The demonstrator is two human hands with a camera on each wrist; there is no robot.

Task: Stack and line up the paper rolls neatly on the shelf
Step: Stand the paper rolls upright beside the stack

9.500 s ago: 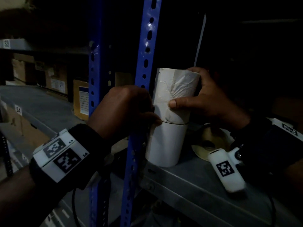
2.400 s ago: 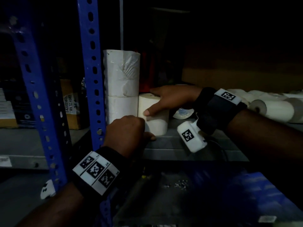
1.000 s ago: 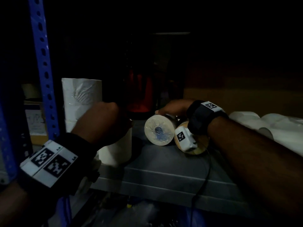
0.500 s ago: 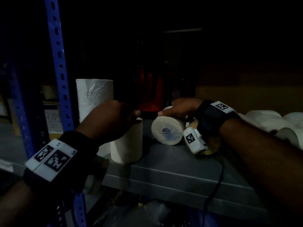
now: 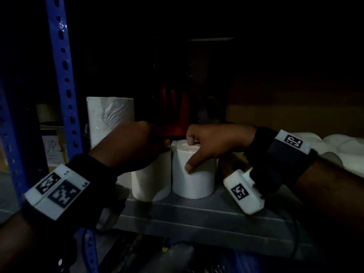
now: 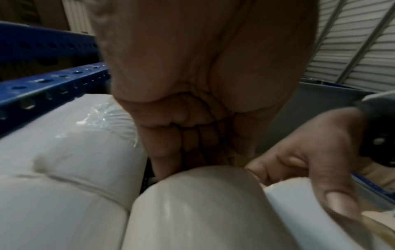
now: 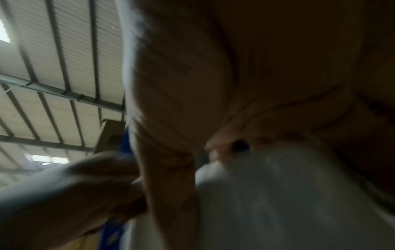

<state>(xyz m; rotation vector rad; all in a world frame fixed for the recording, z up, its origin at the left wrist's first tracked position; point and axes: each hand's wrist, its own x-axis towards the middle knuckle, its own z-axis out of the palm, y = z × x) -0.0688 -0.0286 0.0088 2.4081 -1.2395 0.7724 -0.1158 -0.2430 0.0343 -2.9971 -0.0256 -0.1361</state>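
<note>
Two white paper rolls stand upright side by side near the front of the grey shelf (image 5: pixel 197 215). My left hand (image 5: pixel 153 142) curls over the top of the left roll (image 5: pixel 150 182), which shows close up in the left wrist view as the left roll (image 6: pixel 203 211). My right hand (image 5: pixel 192 152) grips the right roll (image 5: pixel 194 184), thumb on its front and fingers bent over its top rim. Behind them at the left stands a stack of two rolls (image 5: pixel 109 115), the upper one in crinkled wrap.
A blue perforated upright (image 5: pixel 63 75) borders the shelf on the left. Several more white rolls (image 5: pixel 344 146) lie on their sides at the right. A brownish tape roll (image 5: pixel 230 162) sits behind my right wrist. A dark red object (image 5: pixel 173 111) stands at the back.
The roll that lay on its side under my right hand now stands upright, touching the left hand's roll. My left hand has stayed on its roll.
</note>
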